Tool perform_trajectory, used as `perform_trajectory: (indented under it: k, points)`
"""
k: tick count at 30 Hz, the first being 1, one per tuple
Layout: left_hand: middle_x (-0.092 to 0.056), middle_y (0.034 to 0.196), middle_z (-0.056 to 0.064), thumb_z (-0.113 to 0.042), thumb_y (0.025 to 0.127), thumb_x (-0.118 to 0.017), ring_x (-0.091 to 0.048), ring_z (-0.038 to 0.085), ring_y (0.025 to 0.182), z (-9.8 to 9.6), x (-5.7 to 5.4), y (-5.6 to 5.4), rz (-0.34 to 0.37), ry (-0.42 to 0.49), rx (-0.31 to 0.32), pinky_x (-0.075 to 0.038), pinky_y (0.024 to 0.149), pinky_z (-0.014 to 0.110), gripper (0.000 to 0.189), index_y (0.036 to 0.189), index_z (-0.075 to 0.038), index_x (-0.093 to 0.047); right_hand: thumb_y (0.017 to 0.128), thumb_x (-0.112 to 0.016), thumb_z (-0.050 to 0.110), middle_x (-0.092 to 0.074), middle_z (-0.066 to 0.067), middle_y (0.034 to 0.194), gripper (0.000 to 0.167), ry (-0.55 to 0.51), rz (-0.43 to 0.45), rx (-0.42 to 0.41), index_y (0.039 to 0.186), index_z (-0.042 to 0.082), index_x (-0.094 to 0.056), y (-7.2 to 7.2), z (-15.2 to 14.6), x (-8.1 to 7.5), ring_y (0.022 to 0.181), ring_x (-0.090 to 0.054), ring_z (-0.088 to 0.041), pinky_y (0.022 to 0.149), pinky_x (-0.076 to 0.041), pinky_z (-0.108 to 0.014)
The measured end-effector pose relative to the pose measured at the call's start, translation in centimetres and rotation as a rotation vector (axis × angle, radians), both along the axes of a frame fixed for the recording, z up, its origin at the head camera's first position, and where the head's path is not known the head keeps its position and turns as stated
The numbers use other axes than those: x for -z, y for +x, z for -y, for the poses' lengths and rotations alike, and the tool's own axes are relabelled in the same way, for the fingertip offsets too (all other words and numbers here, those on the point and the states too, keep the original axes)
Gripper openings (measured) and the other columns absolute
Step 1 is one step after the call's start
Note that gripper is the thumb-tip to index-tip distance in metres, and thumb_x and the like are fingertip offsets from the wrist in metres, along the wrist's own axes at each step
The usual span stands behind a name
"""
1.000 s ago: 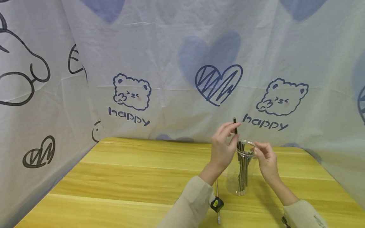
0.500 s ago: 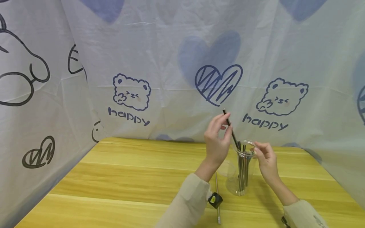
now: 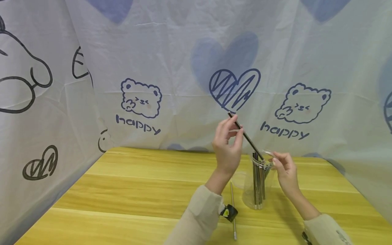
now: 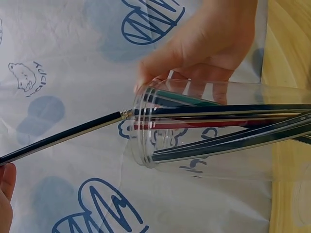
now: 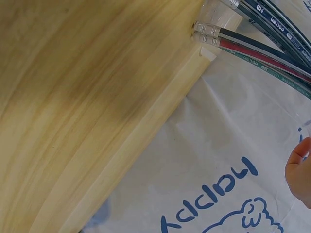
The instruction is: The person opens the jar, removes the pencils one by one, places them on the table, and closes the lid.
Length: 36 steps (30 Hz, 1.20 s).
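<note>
One loose pencil (image 3: 234,227) lies on the wooden table (image 3: 137,190). Past it, a clear jar (image 3: 247,197) holds more pencils (image 3: 259,185). The left hand (image 3: 227,146) pinches a dark pencil (image 3: 249,141), tilted, its end at the jar's mouth. The right hand (image 3: 286,173) pinches the jar's rim. Behind hangs a bear sheet (image 3: 171,51).

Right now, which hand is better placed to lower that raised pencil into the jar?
Likely your left hand: it pinches the pencil, lower end at the mouth of the jar. Your right hand is busy holding the jar.
</note>
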<state>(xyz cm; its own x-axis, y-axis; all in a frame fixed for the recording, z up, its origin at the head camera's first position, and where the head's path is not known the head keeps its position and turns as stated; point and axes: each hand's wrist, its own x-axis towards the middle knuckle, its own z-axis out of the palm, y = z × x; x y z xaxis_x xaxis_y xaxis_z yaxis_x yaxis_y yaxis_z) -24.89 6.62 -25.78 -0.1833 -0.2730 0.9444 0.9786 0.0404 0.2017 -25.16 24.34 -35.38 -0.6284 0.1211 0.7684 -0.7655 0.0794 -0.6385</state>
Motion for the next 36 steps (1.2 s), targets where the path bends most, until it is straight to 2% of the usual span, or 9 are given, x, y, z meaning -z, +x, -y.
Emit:
perform_trajectory:
  k: [6,13,19,29,36]
  points:
    - [-0.054,0.097,0.022,0.013,0.077,-0.059,-0.058,0.03,0.075,0.5,-0.4,0.1,0.035,0.055,0.016,-0.052,0.064,0.026,0.03,0.107,0.012,-0.055,0.086,-0.039,-0.013,-0.06,0.001,0.092,0.021,-0.014,-0.011,-0.019,0.097,0.0,-0.052,-0.1,0.1,0.0,0.079,-0.056,-0.007,0.062,-0.045,-0.012]
    - [-0.055,0.099,0.019,0.01,0.078,-0.06,-0.058,0.029,0.076,1.0,-0.3,0.0,0.105,0.081,0.027,-0.052,0.062,0.028,0.03,0.108,0.009,-0.056,0.086,-0.038,-0.012,-0.06,0.001,0.091,0.025,-0.01,-0.029,-0.031,0.097,0.004,-0.053,-0.2,0.2,-0.1,0.079,-0.056,-0.008,0.062,-0.045,-0.012]
    - [-0.056,0.1,0.019,0.01,0.078,-0.059,-0.058,0.028,0.077,1.2,0.1,0.0,0.18,0.048,0.046,-0.052,0.062,0.027,0.031,0.109,0.009,-0.057,0.086,-0.038,-0.013,-0.06,0.007,0.092,0.026,-0.001,-0.016,-0.024,0.098,0.004,-0.052,-0.1,0.1,-0.1,0.08,-0.055,-0.005,0.062,-0.044,-0.012]
    - [-0.057,0.099,0.016,0.012,0.077,-0.06,-0.058,0.027,0.077,1.7,1.4,-0.4,0.323,-0.039,0.048,-0.052,0.062,0.025,0.035,0.111,0.006,-0.057,0.083,-0.035,-0.018,-0.059,0.009,0.093,0.027,-0.003,-0.015,-0.018,0.098,-0.002,-0.051,-0.2,0.0,0.1,0.079,-0.054,-0.002,0.062,-0.043,-0.011]
    - [-0.058,0.101,0.013,0.01,0.079,-0.059,-0.059,0.024,0.079,2.2,2.3,-0.9,0.395,-0.09,0.044,-0.051,0.062,0.025,0.04,0.118,0.002,-0.054,0.084,-0.036,-0.017,-0.06,0.008,0.093,0.028,-0.007,-0.004,-0.016,0.098,0.002,-0.051,-0.2,-0.1,0.2,0.08,-0.055,-0.005,0.061,-0.044,-0.012]
